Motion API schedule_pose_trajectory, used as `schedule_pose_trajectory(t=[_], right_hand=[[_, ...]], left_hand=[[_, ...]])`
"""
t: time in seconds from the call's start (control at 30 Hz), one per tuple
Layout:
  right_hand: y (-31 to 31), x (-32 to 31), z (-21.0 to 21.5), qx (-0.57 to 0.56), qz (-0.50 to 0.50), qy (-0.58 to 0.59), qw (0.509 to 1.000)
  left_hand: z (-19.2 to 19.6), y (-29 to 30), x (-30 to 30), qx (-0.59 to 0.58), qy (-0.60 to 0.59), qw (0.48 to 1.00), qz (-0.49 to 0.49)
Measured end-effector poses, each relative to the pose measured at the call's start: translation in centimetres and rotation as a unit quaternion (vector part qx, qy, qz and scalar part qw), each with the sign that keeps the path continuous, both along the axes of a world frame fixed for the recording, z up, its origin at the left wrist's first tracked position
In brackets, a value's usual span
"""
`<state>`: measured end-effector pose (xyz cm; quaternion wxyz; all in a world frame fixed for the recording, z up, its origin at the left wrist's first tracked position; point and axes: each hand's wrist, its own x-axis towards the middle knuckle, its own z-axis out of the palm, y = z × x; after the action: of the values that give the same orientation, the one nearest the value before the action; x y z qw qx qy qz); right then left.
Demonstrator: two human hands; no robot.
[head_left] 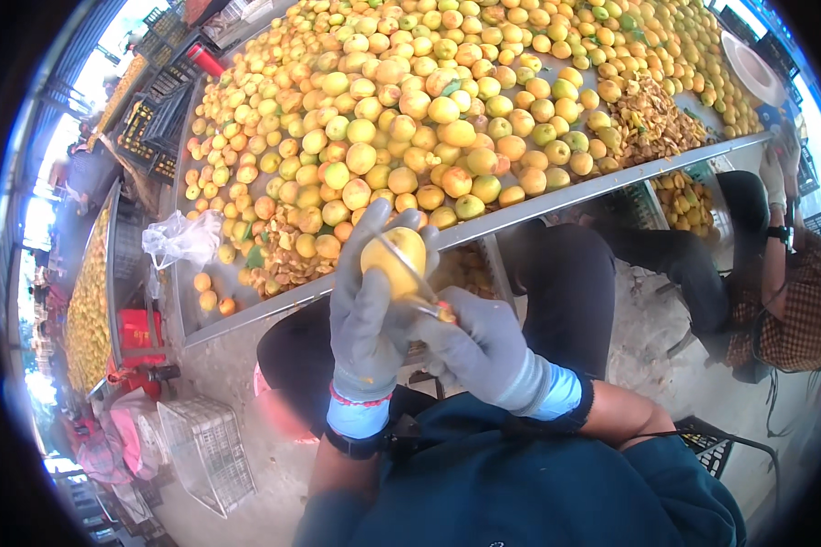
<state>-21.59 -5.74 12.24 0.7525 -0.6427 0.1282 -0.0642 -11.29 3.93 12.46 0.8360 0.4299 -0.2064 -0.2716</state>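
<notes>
The left hand (367,314), in a grey work glove, is curled around a yellow fruit (393,261), with the fingers wrapped up its left side and the thumb on its near face. The fruit is held up in the air just in front of the near edge of the long metal table (556,199), which serves as the landmark here. The right hand (483,351), also in a grey glove, is closed around the handle of a small knife (417,287); its thin blade lies across the lower right of the fruit, touching it. Both hands meet at the fruit, just below the table's near rim.

On the table lies a large heap of yellow and orange fruit (410,118), spread over nearly the whole top. Toward the table's right end sits a pile of brownish scraps (652,123), and a smaller patch of the same lies near its front left part. A clear plastic bag (181,239) rests at the table's left end.

Below the table's left end, on the ground, stands a white wire crate (208,448), with a red crate (137,330) just above it. To the right of the table a second person in a checked shirt (798,314) sits, well apart from the two gloved hands
</notes>
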Motion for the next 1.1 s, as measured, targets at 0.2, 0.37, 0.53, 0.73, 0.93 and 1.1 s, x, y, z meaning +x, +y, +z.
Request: schedule_pose_trajectory(t=[0.2, 0.37, 0.53, 0.73, 0.93, 1.1], right_hand=[[0.3, -0.4, 0.0, 0.025, -0.002, 0.028, 0.999], [0.7, -0.1, -0.5, 0.027, 0.017, 0.035, 0.999], [0.6, -0.2, 0.2, 0.09, 0.015, 0.052, 0.994], [1.1, -0.1, 0.6, 0.086, 0.034, 0.045, 0.995], [1.4, 0.0, 0.2, -0.053, 0.007, 0.01, 0.999], [1.6, -0.1, -0.2, -0.162, -0.017, -0.043, 0.986]], left_hand=[[-0.5, 0.3, 0.3, 0.022, -0.053, 0.997, 0.048], [-0.3, 0.7, 0.4, -0.016, -0.008, 0.999, 0.035], [-0.7, 1.4, 0.9, -0.123, 0.109, 0.985, -0.05], [-0.4, 0.9, 0.4, -0.051, 0.065, 0.996, 0.022], [-0.2, 0.7, -0.1, 0.008, -0.042, 0.997, 0.059], [0.1, 0.7, -0.8, 0.043, -0.093, 0.988, 0.115]])
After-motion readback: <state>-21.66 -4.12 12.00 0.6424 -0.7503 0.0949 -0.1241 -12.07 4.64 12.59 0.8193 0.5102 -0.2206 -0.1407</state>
